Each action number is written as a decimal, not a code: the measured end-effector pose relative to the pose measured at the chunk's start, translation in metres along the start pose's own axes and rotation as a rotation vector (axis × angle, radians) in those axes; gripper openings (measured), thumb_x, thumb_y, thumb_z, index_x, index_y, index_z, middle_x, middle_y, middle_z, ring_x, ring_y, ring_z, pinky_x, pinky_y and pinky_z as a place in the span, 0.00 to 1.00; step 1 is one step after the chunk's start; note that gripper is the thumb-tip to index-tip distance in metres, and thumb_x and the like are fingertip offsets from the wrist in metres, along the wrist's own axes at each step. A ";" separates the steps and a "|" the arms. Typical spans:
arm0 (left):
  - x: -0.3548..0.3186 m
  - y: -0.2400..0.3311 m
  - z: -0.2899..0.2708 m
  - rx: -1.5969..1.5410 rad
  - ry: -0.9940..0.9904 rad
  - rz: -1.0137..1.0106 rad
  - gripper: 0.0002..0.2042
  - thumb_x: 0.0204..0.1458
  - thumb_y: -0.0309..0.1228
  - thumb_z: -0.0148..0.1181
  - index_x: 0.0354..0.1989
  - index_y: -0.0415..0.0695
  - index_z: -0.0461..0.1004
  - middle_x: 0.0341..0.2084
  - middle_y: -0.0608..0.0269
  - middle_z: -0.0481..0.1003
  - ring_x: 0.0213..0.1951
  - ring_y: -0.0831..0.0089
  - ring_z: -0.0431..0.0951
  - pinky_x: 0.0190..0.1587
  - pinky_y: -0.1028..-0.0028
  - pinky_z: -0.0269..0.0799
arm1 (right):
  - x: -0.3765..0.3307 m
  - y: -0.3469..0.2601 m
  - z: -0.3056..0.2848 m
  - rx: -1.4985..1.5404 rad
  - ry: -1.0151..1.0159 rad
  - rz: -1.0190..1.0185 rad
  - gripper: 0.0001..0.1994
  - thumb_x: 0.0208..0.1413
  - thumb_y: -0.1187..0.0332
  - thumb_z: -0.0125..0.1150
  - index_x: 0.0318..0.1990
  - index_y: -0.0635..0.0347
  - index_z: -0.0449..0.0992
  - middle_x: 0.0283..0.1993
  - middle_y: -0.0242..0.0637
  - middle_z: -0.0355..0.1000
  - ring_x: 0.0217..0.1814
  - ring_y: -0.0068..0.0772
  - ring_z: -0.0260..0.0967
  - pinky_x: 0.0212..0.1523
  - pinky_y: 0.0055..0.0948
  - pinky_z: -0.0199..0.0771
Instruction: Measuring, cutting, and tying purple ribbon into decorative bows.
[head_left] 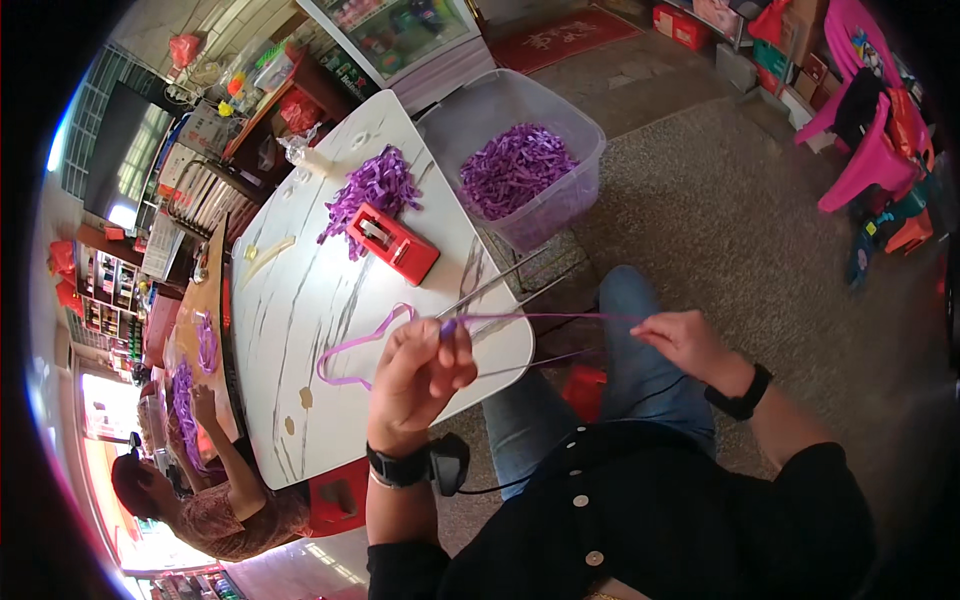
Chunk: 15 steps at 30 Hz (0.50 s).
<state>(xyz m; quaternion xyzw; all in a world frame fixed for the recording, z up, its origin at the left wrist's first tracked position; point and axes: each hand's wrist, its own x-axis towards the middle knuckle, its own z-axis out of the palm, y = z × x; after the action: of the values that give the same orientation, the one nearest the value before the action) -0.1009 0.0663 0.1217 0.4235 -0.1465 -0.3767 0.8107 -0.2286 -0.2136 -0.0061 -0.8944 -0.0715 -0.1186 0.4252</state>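
Observation:
A narrow purple ribbon (560,316) is drawn taut between my two hands, beyond the table's near right corner. My left hand (425,360) is closed on it, with a small dark purple bit showing at the fingertips. From that hand a loose loop of ribbon (340,379) trails over the white marble-patterned table (300,350). To the right, above my leg, my right hand (685,345) pinches the other stretch of ribbon. On the table, a red tape dispenser (393,245) lies against a pile of purple ribbon pieces (375,190).
Beside the table stands a clear plastic bin (575,120) holding many purple ribbon pieces (515,170). Another person (230,490) sits at the left, a hand near purple ribbons. Pink chairs (865,150) are at the far right, a glass-door fridge (400,45) at the back.

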 end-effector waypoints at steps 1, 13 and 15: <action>-0.006 -0.001 -0.005 0.003 -0.002 -0.001 0.12 0.52 0.31 0.47 0.20 0.38 0.67 0.18 0.58 0.67 0.14 0.82 0.57 0.25 0.78 0.60 | 0.005 0.004 -0.005 -0.088 -0.006 -0.017 0.04 0.46 0.73 0.55 0.31 0.63 0.73 0.28 0.42 0.71 0.30 0.40 0.71 0.30 0.29 0.71; -0.026 -0.017 -0.030 0.215 0.102 -0.199 0.11 0.51 0.28 0.48 0.19 0.37 0.67 0.21 0.61 0.69 0.18 0.83 0.58 0.22 0.83 0.54 | 0.050 -0.021 -0.058 -0.365 0.232 -0.242 0.12 0.46 0.77 0.54 0.41 0.63 0.71 0.32 0.43 0.72 0.32 0.41 0.70 0.31 0.30 0.70; -0.025 -0.020 -0.026 0.229 0.093 -0.182 0.11 0.52 0.29 0.48 0.19 0.37 0.67 0.21 0.61 0.69 0.19 0.83 0.58 0.22 0.83 0.54 | 0.049 -0.018 -0.054 -0.366 0.288 -0.242 0.18 0.46 0.78 0.55 0.48 0.62 0.68 0.32 0.42 0.72 0.32 0.36 0.71 0.30 0.28 0.70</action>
<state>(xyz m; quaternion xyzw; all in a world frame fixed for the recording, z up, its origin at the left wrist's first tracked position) -0.1127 0.0928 0.0923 0.5417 -0.1121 -0.4093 0.7256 -0.1942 -0.2430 0.0542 -0.9152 -0.0940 -0.3058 0.2449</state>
